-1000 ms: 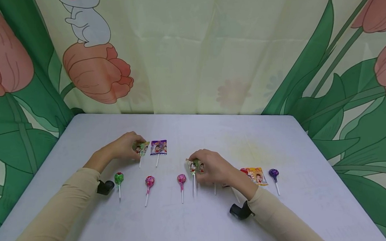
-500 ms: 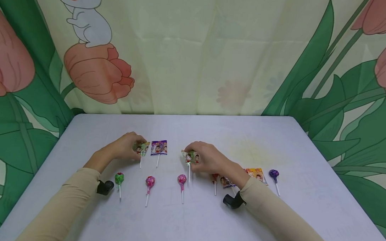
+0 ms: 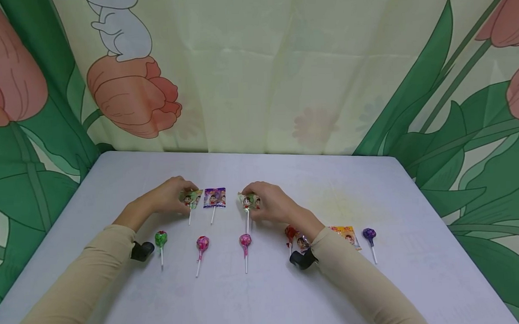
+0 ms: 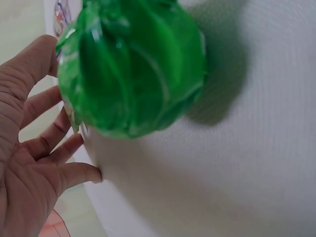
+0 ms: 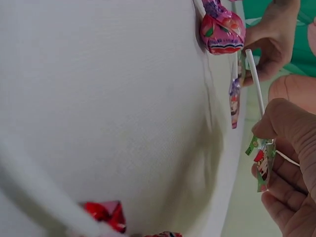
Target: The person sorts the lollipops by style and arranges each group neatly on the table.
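Observation:
My left hand (image 3: pixel 171 196) rests at the table with thumb and fingers around the left edge of a flat lollipop in a green wrapper (image 3: pixel 194 198). In the left wrist view, a round green lollipop (image 4: pixel 133 69) hides much of that wrapper. My right hand (image 3: pixel 269 203) pinches another flat lollipop with a green wrapper (image 5: pixel 265 163) by its right side, its white stick pointing toward me. Between the hands lies a flat purple-wrapped lollipop (image 3: pixel 215 198). Just below the held stick in the head view is a round pink lollipop (image 3: pixel 245 240).
Along the front row are a round green lollipop (image 3: pixel 161 238), another pink one (image 3: pixel 202 243) and a red one (image 3: pixel 290 233). Partly behind my right wrist lie a dark-wrapped flat lollipop (image 3: pixel 303 242) and an orange packet (image 3: pixel 347 234). A round purple lollipop (image 3: pixel 369 234) is farther right.
My right hand has moved left and away from me with the green-wrapped lollipop, uncovering the red lollipop. The left hand has stayed in place.

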Tool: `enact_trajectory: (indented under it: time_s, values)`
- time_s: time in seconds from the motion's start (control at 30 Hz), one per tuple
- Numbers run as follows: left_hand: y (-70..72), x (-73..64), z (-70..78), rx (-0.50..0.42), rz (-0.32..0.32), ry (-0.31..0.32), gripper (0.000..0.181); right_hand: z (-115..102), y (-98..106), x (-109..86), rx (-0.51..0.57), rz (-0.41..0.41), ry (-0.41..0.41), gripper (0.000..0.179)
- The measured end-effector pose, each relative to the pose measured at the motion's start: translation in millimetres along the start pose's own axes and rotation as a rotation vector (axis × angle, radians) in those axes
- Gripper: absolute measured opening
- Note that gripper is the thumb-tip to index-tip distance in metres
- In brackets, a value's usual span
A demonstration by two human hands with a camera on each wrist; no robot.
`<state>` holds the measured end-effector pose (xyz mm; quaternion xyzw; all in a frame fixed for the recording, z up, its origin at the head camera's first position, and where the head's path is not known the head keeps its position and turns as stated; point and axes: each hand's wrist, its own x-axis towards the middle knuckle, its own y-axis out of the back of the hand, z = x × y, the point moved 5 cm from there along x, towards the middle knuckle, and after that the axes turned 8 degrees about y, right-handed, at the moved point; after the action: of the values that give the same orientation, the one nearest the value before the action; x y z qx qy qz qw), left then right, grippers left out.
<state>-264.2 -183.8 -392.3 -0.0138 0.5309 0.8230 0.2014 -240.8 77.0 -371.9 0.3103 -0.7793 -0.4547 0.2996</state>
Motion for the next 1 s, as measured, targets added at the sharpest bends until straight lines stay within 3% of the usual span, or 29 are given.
enact_trajectory:
  time_s: [0.5,0.73,1.0]
  values:
    - [2.6,0.2,-5.8,0.016,0.015,-0.023,0.061,12.6,-11.5,23.0,0.027,-0.044,-0.071,0.047]
    - [2.0,0.9,-8.5,0.007,0.013,-0.002,0.059,19.3,-16.4,28.5,0.056,-0.054,-0.105,0.047]
    - [2.8,0.2,-8.9,0.009,0.02,0.002,0.059,24.5,-21.1,36.0,0.06,-0.076,-0.092,0.047]
